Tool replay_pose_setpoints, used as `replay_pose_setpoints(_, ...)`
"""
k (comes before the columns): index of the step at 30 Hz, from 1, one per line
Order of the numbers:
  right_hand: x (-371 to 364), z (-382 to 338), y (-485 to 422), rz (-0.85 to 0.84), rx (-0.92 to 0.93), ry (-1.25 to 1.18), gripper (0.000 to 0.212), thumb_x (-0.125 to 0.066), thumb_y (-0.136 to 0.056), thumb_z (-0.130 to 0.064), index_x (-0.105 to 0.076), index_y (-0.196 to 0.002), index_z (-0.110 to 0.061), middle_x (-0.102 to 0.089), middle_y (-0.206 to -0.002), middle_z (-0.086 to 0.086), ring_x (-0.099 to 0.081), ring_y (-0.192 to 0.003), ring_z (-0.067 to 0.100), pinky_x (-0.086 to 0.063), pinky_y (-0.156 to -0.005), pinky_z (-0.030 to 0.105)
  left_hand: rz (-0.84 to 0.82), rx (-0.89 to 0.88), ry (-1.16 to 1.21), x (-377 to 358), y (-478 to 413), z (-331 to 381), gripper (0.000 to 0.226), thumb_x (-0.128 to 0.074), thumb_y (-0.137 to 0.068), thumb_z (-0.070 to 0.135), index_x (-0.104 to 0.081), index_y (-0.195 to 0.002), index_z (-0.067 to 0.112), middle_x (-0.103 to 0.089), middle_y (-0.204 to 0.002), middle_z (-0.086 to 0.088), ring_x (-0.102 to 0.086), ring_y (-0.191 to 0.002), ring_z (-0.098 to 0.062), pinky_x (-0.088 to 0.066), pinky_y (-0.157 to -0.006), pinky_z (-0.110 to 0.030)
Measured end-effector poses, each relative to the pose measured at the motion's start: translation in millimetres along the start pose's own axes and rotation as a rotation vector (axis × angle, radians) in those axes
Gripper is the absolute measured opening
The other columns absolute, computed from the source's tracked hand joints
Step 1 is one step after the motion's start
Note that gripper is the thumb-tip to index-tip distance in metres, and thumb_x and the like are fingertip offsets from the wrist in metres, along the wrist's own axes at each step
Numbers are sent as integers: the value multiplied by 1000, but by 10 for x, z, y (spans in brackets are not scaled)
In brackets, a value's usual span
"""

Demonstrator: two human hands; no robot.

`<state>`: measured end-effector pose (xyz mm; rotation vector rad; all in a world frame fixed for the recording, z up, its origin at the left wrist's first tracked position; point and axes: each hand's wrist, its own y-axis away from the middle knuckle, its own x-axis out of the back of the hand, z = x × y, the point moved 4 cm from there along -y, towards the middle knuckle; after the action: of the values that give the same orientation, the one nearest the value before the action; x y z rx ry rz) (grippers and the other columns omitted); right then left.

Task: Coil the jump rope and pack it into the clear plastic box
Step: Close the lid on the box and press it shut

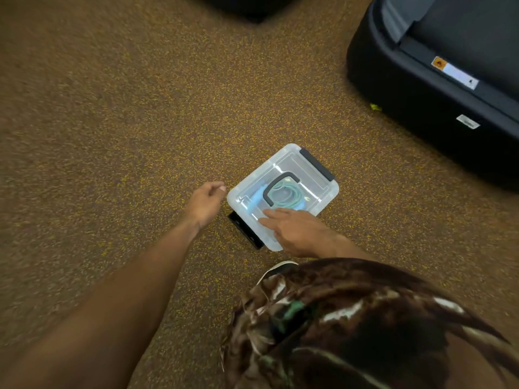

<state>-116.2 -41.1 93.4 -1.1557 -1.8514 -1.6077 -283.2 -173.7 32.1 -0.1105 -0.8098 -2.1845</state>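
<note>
The clear plastic box (306,175) sits on the speckled floor with its lid on and a dark carry handle (276,182) lying flat on top. Through the lid I see the coiled green jump rope (286,196) with its blue handles (257,199). The far latch (317,164) is down; the near latch (244,230) hangs open at the box's near-left end. My right hand (297,230) lies flat on the lid's near corner, fingers spread. My left hand (206,202) hovers just left of the box with fingers loosely curled, holding nothing.
A large black exercise machine base (438,88) fills the upper right, with a small yellow scrap (375,107) by its edge. Another dark object (247,7) sits at the top centre. My patterned shorts (351,327) and a shoe tip (278,269) are at the bottom right.
</note>
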Motion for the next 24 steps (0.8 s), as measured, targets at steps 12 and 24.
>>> replay_pose_setpoints(12,-5,-10,27,-80,1,132,66,-40,-101,-14,-11,-158,-31,-4,-167,-8,-10,-154,16,-26,-116,43,-204,351,403,-222,353,-107,64,-33,-100,59,-42,-146,17,-50,-146,-16,-51,-129,-36,-43,-104,-52)
replay_pose_setpoints(24,-85,32,70,-86,2,137,66,-35,-102,-11,-6,-158,-30,4,-167,-9,-3,-154,16,-20,-119,52,7,-297,-447,-264,612,-54,70,-68,-90,15,-29,-147,23,-63,-127,-4,-67,-98,-16,-59,-84,-45)
